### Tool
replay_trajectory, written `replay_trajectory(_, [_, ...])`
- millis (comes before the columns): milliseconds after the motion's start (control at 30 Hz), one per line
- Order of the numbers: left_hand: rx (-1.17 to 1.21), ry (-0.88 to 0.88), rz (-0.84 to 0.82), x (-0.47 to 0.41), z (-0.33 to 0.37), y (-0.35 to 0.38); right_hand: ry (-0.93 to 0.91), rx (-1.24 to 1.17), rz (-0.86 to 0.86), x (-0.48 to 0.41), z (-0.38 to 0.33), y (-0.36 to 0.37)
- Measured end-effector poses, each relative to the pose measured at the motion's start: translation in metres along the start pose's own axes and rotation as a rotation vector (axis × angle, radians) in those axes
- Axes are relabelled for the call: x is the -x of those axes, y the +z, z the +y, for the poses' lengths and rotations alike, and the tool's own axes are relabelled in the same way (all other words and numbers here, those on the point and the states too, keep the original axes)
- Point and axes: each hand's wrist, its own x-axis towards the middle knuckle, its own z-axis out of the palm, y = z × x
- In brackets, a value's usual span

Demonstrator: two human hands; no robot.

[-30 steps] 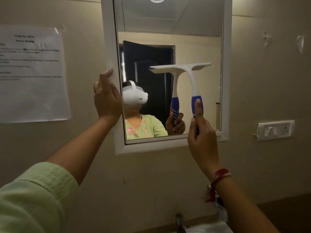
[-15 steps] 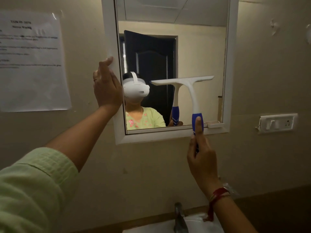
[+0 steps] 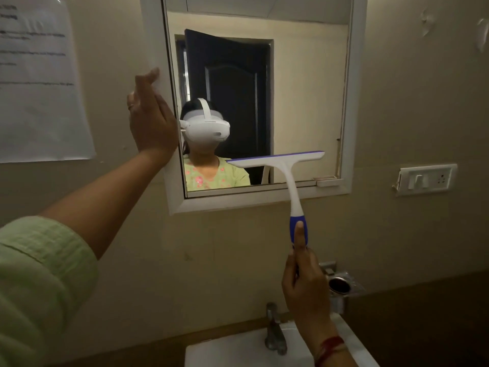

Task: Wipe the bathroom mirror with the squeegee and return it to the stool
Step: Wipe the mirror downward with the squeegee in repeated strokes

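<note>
The white-framed bathroom mirror (image 3: 354, 102) hangs on the beige wall ahead. My right hand (image 3: 305, 290) grips the blue handle of the white squeegee (image 3: 289, 170), thumb lying straight up along it. The squeegee's blade lies across the bottom strip of the glass, tilted slightly up to the right. My left hand (image 3: 150, 120) is raised at the mirror's left frame, fingers straight, its palm side toward the frame. The stool is out of view.
A white washbasin (image 3: 238, 348) with a metal tap (image 3: 275, 332) sits below the mirror. A metal holder (image 3: 341, 286) is fixed to the wall right of my right hand. A switch plate (image 3: 426, 178) is on the right wall, a printed sheet (image 3: 39, 80) on the left.
My right hand has drawn the squeegee straight down the glass, from mid-mirror to its bottom edge. My left hand has stayed at the left frame, turning slightly edge-on.
</note>
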Motion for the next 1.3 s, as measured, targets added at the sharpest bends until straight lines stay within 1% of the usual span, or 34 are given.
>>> replay_trajectory(300, [0.017, -0.007, 0.008, 0.001, 0.002, -0.001, 0.076, 0.008, -0.022, 0.015, -0.004, -0.001])
replay_trajectory(667, [-0.005, -0.02, -0.011, -0.002, -0.001, 0.0, 0.173, -0.005, -0.099, 0.032, -0.011, -0.011])
replay_trajectory(800, [-0.037, -0.021, -0.018, -0.002, 0.0, -0.001, 0.155, -0.014, -0.1, 0.035, -0.012, -0.015])
replay_trajectory(967, [-0.005, -0.03, -0.029, -0.001, 0.0, -0.002, 0.152, -0.026, -0.098, 0.035, -0.012, -0.024])
replay_trajectory(1067, [0.004, -0.023, -0.03, 0.0, 0.001, -0.003, 0.13, -0.085, -0.077, 0.033, -0.015, -0.031])
replay_trajectory(1133, [0.003, -0.038, -0.024, 0.0, 0.002, -0.004, 0.123, -0.149, -0.049, 0.023, -0.02, -0.037])
replay_trajectory(1300, [0.005, -0.059, -0.035, -0.001, 0.002, -0.005, 0.01, -0.203, 0.045, -0.03, -0.028, -0.06])
